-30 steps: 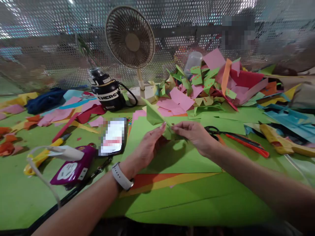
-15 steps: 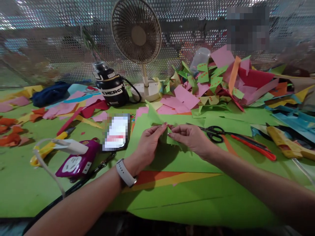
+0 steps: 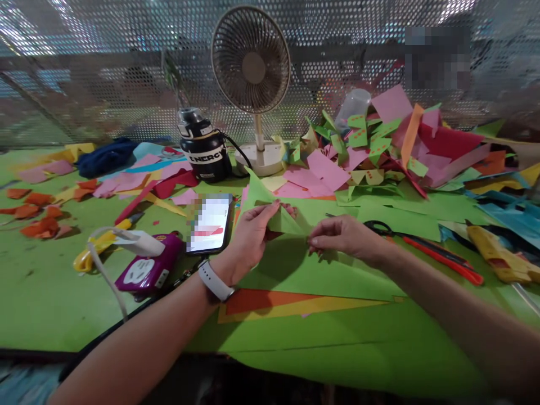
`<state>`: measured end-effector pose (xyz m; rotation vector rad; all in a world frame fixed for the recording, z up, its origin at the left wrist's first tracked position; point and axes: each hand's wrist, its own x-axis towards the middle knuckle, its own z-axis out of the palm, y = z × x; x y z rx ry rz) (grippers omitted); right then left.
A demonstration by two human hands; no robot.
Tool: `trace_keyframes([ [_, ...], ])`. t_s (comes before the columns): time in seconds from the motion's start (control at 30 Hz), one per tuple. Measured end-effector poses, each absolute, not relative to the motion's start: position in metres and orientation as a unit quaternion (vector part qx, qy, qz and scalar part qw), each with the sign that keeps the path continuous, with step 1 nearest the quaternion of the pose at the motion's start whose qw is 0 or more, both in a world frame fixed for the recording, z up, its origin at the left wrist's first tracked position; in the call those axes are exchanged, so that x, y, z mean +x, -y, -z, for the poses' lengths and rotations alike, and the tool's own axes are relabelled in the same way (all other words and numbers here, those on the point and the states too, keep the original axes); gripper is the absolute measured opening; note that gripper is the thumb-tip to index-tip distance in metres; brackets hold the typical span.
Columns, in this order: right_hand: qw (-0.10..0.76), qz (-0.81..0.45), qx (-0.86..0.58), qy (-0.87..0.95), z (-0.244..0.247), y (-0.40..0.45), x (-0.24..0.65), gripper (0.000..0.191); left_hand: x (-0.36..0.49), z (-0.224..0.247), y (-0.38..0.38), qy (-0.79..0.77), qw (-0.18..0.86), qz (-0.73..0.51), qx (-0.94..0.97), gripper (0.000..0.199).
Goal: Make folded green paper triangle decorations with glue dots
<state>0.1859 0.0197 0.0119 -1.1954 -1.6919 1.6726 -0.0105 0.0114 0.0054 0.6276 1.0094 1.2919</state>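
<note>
My left hand (image 3: 252, 235), with a pale watch strap at the wrist, pinches a folded piece of green paper (image 3: 291, 220) between thumb and fingers. One point of the paper stands up above that hand, and another stretches out to the right. At this right-hand corner, the fingers of my right hand (image 3: 348, 239) are pinched together; the corner appears to be between them. Both hands are over large green sheets (image 3: 337, 278). Black-handled scissors (image 3: 378, 227) lie behind my right hand, partly hidden by it.
Left of my hands lie a phone (image 3: 211, 225) and a purple device (image 3: 147, 264) with a white plug and cable. A black bottle (image 3: 206, 157) and a fan (image 3: 253, 67) stand behind. Cut coloured paper (image 3: 329, 171) is heaped back right. A red-edged tool (image 3: 442, 260) and yellow glue gun (image 3: 498, 256) lie right.
My right hand has moved right and slightly down, away from my left hand. More of the green paper now shows between them. The view has shifted a little to the left.
</note>
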Motion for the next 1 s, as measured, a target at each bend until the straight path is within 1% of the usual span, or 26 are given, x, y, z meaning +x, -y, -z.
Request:
trace_keyframes([
  [0.07, 0.302, -0.536, -0.421, 0.667, -0.015, -0.023, 0.190, 0.017, -0.012, -0.006, -0.012, -0.448, 0.649, -0.548, 0.279, 0.020],
  [0.13, 0.378, -0.434, -0.379, 0.725, -0.017, -0.023, 0.191, 0.021, -0.012, -0.007, -0.011, -0.454, 0.661, -0.526, 0.283, 0.019],
  [0.17, 0.394, -0.393, -0.351, 0.753, -0.018, -0.022, 0.191, 0.026, -0.012, -0.007, -0.010, -0.454, 0.665, -0.520, 0.285, 0.018],
  [0.23, 0.388, -0.355, -0.302, 0.795, -0.017, -0.020, 0.189, 0.032, -0.011, -0.006, -0.009, -0.450, 0.674, -0.512, 0.285, 0.016],
  [0.3, 0.366, -0.368, -0.272, 0.810, -0.014, -0.018, 0.188, 0.032, -0.011, -0.005, -0.007, -0.444, 0.685, -0.504, 0.283, 0.015],
  [0.4, 0.350, -0.405, -0.255, 0.805, -0.008, -0.018, 0.187, 0.026, -0.010, -0.002, -0.005, -0.431, 0.709, -0.480, 0.286, 0.017],
  [0.6, 0.378, -0.434, -0.248, 0.779, -0.001, -0.019, 0.185, 0.012, -0.006, -0.002, -0.002, -0.399, 0.725, -0.483, 0.285, 0.019],
  [0.7, 0.399, -0.459, -0.277, 0.744, 0.002, -0.019, 0.181, 0.006, -0.005, -0.003, 0.000, -0.400, 0.723, -0.490, 0.278, 0.022],
  [0.83, 0.412, -0.449, -0.326, 0.723, 0.005, -0.022, 0.180, 0.009, -0.005, -0.004, 0.003, -0.383, 0.729, -0.491, 0.284, 0.021],
  [1.0, 0.402, -0.484, -0.353, 0.692, 0.003, -0.022, 0.181, 0.018, -0.005, -0.004, 0.005, -0.337, 0.733, -0.506, 0.307, 0.016],
])
